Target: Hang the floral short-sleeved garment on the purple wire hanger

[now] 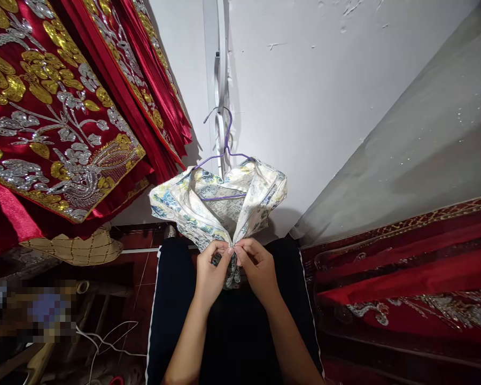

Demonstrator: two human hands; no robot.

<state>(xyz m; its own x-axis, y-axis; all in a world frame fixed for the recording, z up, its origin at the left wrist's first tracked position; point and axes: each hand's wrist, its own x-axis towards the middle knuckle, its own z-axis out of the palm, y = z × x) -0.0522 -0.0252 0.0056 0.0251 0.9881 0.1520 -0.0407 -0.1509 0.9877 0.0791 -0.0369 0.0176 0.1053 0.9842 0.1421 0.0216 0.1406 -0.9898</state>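
Observation:
A cream shirt [260, 200] with a blue, green and yellow floral print hangs on a purple wire hanger [226, 141] in front of me. Its V-shaped neckline opens over the hanger's crossbar, and the two front edges meet at the bottom of the V. My left hand [212, 270] pinches the left front edge there between thumb and fingers. Right beside it, my right hand [258, 267] pinches the other edge, so that both thumbs nearly touch. Whatever small fastening lies under the fingertips is hidden. Below the hands the lower shirt bunches between my knees.
The hanger's hook is by a white looped strip [221, 64] along the wall [304, 80]. Red cloth with gold and silver embroidery [76, 123] hangs at left. Sheer fabric [433, 133] and red embroidered cloth [417, 289] are at right. A white cable [100, 339] lies lower left.

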